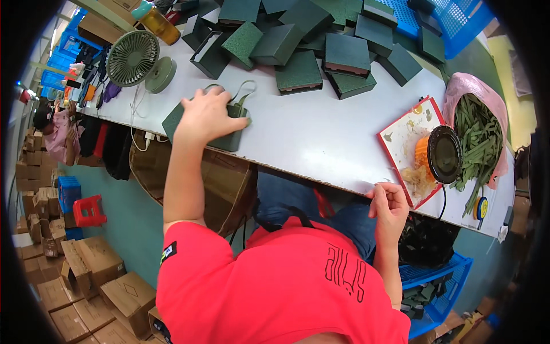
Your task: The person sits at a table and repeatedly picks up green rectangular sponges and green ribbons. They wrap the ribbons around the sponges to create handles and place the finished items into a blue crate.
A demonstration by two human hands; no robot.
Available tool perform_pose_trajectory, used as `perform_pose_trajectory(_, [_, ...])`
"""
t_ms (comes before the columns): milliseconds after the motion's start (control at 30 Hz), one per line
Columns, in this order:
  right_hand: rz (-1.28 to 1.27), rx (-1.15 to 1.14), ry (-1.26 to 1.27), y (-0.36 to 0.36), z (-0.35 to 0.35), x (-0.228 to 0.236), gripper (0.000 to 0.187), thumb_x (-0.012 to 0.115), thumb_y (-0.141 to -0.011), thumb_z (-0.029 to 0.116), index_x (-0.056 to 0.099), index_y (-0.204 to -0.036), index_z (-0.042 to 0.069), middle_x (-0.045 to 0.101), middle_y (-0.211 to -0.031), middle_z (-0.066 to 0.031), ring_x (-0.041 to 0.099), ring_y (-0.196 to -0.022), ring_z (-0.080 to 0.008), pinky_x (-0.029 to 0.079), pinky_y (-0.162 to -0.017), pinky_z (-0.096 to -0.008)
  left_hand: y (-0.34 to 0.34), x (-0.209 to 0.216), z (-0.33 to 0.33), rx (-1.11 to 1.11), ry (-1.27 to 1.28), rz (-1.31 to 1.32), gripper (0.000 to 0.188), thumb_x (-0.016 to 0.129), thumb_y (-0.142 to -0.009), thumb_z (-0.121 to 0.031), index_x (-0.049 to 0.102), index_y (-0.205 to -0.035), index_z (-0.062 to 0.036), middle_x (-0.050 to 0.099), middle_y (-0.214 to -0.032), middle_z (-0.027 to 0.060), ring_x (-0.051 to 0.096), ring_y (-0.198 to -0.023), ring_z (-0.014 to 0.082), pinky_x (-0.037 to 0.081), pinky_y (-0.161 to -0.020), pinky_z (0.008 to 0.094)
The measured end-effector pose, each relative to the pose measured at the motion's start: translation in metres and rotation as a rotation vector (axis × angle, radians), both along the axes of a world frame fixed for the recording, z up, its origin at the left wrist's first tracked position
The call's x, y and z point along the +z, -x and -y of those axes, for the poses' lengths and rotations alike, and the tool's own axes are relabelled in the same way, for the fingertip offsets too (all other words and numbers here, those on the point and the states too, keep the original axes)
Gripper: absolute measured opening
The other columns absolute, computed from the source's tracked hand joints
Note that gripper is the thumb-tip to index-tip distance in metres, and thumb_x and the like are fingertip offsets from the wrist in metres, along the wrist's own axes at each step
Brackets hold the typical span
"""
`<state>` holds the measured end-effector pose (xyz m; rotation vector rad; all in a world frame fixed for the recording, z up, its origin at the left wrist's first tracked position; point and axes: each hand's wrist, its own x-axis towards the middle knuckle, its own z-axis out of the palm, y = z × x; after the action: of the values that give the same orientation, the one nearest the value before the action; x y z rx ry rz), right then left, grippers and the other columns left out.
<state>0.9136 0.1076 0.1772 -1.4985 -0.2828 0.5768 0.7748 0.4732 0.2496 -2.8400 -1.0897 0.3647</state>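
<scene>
At the front left of the white table, my left hand (211, 114) reaches over a dark green box (231, 141) and grips it from above, thumb to the right side. Thin green ribbon loops (245, 92) stand up from the box beside my fingers; the palm hides much of its top. Over the table's front edge, my right hand (391, 202) has its fingers curled and its thumb close to the index finger. Whether something small sits in that pinch is too fine to see.
Several dark green boxes (346, 54) lie heaped at the back. Left stands a green fan (133, 54). At right are a red-edged board (395, 146), an orange pot with a black top (444, 155) and cord, and a pink bag (463, 86) of green ribbon pieces (481, 129).
</scene>
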Motion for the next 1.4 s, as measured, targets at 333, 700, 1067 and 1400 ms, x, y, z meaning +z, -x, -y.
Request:
perform_pose_trajectory(333, [-0.022, 0.017, -0.001, 0.001, 0.004, -0.005, 0.012, 0.062, -0.1, 0.006, 0.065, -0.109, -0.002, 0.072, -0.089, -0.0092, 0.051, -0.055, -0.0048, 0.04, -0.051, -0.0191, 0.128, -0.012, -0.048, 0.382, 0.325, 0.041, 0.068, 0.079, -0.066, -0.042, 0.065, -0.118, 0.0012, 0.065, -0.12, 0.022, 0.062, -0.114, 0.0375, 0.05, -0.097, 0.0428])
perform_pose_trajectory(700, [0.346, -0.011, 0.079, 0.002, -0.004, 0.001, 0.022, 0.08, -0.086, 0.008, 0.068, -0.104, 0.004, 0.069, -0.084, 0.0005, 0.052, -0.059, -0.0017, 0.041, -0.053, -0.0204, 0.009, -0.021, 0.063, -0.211, 0.475, 0.758, 0.011, 0.067, -0.092, -0.007, 0.068, -0.098, 0.0026, 0.069, -0.092, 0.0133, 0.067, -0.086, 0.0241, 0.051, -0.078, 0.0326])
perform_pose_trajectory(1067, [0.874, -0.104, 0.271, -0.004, 0.027, -0.003, 0.052, 0.085, -0.079, 0.016, 0.059, -0.123, 0.005, 0.068, -0.112, -0.0122, 0.057, -0.052, -0.0159, 0.049, -0.051, -0.0287, -0.083, -0.035, 0.198, -0.573, 1.317, 0.728, 0.009, 0.07, -0.09, 0.004, 0.07, -0.099, 0.0031, 0.068, -0.095, 0.0079, 0.071, -0.071, 0.018, 0.058, -0.064, 0.0266])
perform_pose_trajectory(1400, [0.967, -0.032, 0.303, -0.003, 0.026, 0.0, 0.06, 0.088, -0.074, 0.026, 0.061, -0.123, 0.004, 0.069, -0.111, -0.012, 0.063, -0.063, -0.0209, 0.053, -0.058, -0.0325, -0.07, -0.031, 0.19, -0.58, 1.339, 0.689, 0.011, 0.073, -0.085, 0.005, 0.066, -0.092, 0.0016, 0.068, -0.087, 0.0088, 0.072, -0.076, 0.0181, 0.058, -0.069, 0.0284])
